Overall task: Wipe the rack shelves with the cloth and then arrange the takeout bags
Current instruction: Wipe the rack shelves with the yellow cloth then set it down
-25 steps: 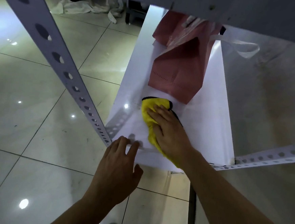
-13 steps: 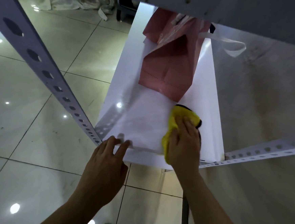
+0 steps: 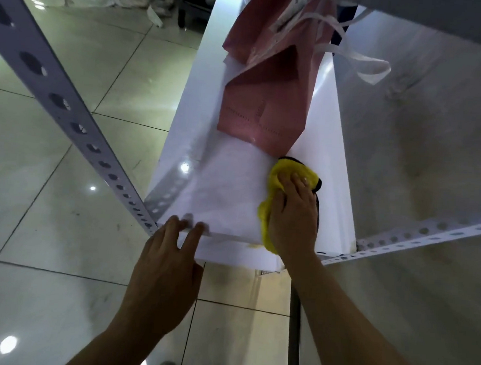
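Your right hand (image 3: pixel 293 215) has carried the yellow cloth (image 3: pixel 284 175) across the white shelf (image 3: pixel 227 190): a second ago it was pressing near the middle, just below the pink takeout bag (image 3: pixel 263 109), and now it works the right half, with the cloth's far end touching the bag's lower corner. The fingers (image 3: pixel 298 182) lie flat and nearly straight on top of the cloth, pressing it down rather than gripping it. Your left hand (image 3: pixel 166 265) has stayed put, its straight fingers (image 3: pixel 198 228) resting on the shelf's front edge beside the perforated rack post (image 3: pixel 67 102), holding nothing.

That sweep suggests the bare front part of this shelf is largely covered, left to right. What remains, as I judge it, is the stretch under and behind the bag, which lies flat on the shelf with its white handles (image 3: pixel 356 54) trailing off to the right. You will likely need to lift or slide that bag to finish wiping here, and arranging the bags has not yet begun.
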